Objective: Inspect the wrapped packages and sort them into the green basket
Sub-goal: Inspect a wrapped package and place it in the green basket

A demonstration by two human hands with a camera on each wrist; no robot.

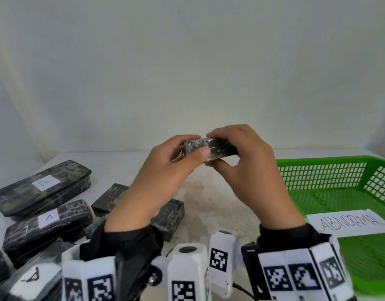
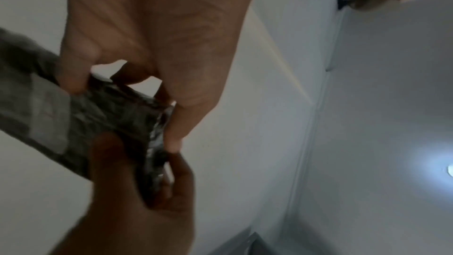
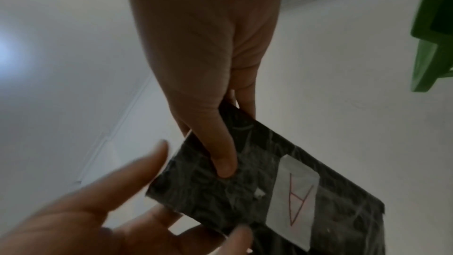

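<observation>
I've got one wrapped pkg (image 1: 211, 148) up in both hands, above the bench (image 1: 219, 205) and just left of the green basket (image 1: 330, 170). Left hand (image 1: 163, 177) pinches its left end, thumb across the front; right hand (image 1: 248, 168) curls over the other end, thumb underneath. Both grips are grasping this pkg, neither free. From the right wrist cam its white label (image 3: 294, 199) reads "A" in red.

Progress, my read: early. Basket holds only the "ABNORMAL" sheet (image 1: 350, 222), no pkgs in the part I can see. Still on the bench to my left: a "B" pkg (image 1: 42, 187), an "A" pkg (image 1: 48, 222), a small unlabelled-looking block (image 1: 167, 216), plus more at the bottom-left edge. So inspection of this one is underway; whether it goes in isn't decided.
</observation>
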